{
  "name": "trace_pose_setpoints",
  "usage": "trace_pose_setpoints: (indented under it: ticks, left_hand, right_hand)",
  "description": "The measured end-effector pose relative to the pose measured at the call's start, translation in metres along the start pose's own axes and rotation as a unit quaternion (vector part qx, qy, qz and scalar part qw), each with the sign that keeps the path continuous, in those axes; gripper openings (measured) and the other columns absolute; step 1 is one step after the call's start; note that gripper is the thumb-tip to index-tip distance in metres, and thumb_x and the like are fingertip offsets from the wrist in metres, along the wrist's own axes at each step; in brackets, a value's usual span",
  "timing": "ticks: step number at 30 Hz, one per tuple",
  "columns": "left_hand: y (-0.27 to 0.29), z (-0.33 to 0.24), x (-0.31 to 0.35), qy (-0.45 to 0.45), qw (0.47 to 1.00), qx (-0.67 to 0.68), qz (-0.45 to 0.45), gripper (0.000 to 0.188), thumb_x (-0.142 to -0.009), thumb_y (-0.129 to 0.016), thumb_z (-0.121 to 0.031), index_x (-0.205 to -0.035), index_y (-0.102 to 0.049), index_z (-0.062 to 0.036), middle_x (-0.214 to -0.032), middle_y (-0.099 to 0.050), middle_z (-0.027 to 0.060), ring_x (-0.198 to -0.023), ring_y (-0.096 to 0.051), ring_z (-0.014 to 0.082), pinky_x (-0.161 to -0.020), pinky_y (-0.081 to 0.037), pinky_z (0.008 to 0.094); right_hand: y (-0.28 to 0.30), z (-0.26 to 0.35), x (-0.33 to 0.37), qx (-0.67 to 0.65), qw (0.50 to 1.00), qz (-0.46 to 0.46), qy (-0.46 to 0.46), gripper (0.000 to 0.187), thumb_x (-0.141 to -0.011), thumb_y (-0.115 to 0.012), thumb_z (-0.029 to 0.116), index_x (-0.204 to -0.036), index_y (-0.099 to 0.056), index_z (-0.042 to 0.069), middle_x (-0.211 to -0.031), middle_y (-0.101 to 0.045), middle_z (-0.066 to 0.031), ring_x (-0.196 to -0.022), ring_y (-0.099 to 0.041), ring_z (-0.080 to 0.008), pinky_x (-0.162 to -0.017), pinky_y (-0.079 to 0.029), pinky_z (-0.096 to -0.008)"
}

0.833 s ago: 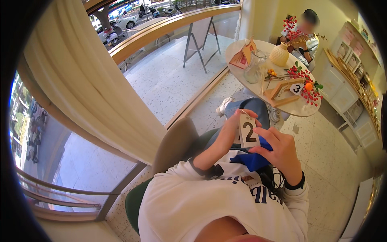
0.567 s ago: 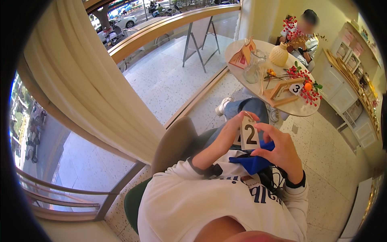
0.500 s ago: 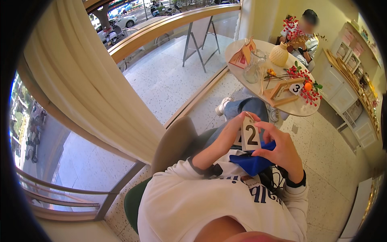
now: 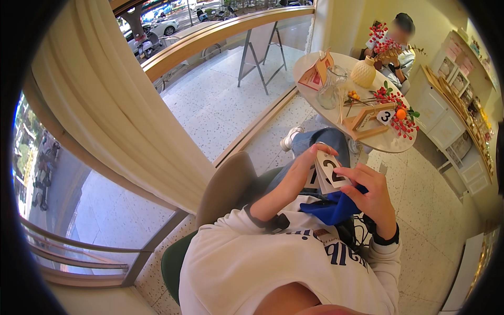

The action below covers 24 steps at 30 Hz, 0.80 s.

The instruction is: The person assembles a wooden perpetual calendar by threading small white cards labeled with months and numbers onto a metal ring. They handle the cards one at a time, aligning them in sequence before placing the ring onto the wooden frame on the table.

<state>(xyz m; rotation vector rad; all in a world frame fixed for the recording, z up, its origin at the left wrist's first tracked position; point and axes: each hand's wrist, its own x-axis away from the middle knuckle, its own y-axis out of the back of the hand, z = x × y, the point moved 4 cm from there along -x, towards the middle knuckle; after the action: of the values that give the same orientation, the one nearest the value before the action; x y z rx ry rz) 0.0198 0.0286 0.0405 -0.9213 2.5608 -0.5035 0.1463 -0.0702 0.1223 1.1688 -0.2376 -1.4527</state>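
A small bundle of white number cards hangs from a ring above my lap, each card printed with a large black numeral. My left hand is closed on the bundle near its top, by the ring. With thumb and fingers, my right hand pinches the right edge of the front card, which is swung out and fanned apart from those behind it. Another numeral shows partly on a card behind, beside my left fingers. A blue cloth lies under the cards, against my sweatshirt.
Ahead stands a round table with a cream vase, a glass vase, a wooden frame, red berry sprigs and a paper stand. A person sits beyond it. To the left are a chair and a curtain.
The front card has tilted and swung to the right, spreading from the cards behind. My right fingers have shifted with it along its edge. My left hand has barely moved.
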Motion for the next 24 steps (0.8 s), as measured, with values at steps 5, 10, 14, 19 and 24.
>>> trace_pose_setpoints:
  ticks: [5,10,14,19,24]
  left_hand:
    - [0.000,-0.004,0.002,-0.014,0.998,-0.059,-0.018,0.047,-0.105,-0.022,-0.040,-0.116,-0.052,-0.0066,-0.112,-0.058,0.0057,-0.100,-0.059,0.0151,-0.089,-0.048,0.0295]
    - [-0.002,-0.009,0.004,0.017,0.998,-0.063,-0.026,0.048,-0.105,-0.022,-0.041,-0.118,-0.053,-0.0066,-0.113,-0.059,0.0058,-0.100,-0.058,0.0150,-0.090,-0.047,0.0299]
    - [-0.001,-0.010,0.002,0.008,0.998,-0.055,-0.025,0.050,-0.104,-0.023,-0.044,-0.120,-0.053,-0.0065,-0.110,-0.059,0.0065,-0.099,-0.059,0.0145,-0.088,-0.047,0.0295]
    - [0.003,-0.005,0.000,0.023,1.000,-0.018,0.003,0.055,-0.103,-0.025,-0.048,-0.123,-0.052,-0.0041,-0.100,-0.061,0.0071,-0.092,-0.059,0.0136,-0.079,-0.048,0.0265]
    - [-0.007,-0.011,0.006,0.133,0.991,-0.013,0.018,0.055,-0.103,-0.030,-0.047,-0.124,-0.053,-0.0013,-0.104,-0.064,0.0091,-0.092,-0.062,0.0143,-0.081,-0.051,0.0267]
  right_hand:
    - [0.001,0.006,0.002,0.103,0.990,-0.055,0.084,0.028,-0.078,-0.073,0.010,-0.106,-0.070,0.010,-0.067,-0.051,-0.0054,-0.051,-0.051,-0.0225,-0.046,-0.040,-0.0327]
    - [0.003,0.002,0.005,0.164,0.967,-0.142,0.135,0.024,-0.076,-0.073,0.005,-0.100,-0.070,0.008,-0.062,-0.050,-0.0044,-0.050,-0.051,-0.0203,-0.044,-0.037,-0.0321]
    - [0.007,0.006,0.009,0.205,0.957,-0.153,0.133,0.021,-0.077,-0.072,0.003,-0.097,-0.069,0.008,-0.063,-0.052,-0.0052,-0.049,-0.050,-0.0202,-0.044,-0.037,-0.0323]
    - [0.017,0.001,0.000,0.112,0.974,-0.180,0.077,0.012,-0.082,-0.070,0.004,-0.094,-0.067,0.006,-0.067,-0.057,-0.0076,-0.053,-0.055,-0.0207,-0.047,-0.040,-0.0295]
    - [0.034,-0.009,-0.015,0.034,0.980,-0.194,0.000,0.007,-0.088,-0.066,0.008,-0.093,-0.066,0.003,-0.070,-0.060,-0.0064,-0.057,-0.054,-0.0135,-0.054,-0.042,-0.0244]
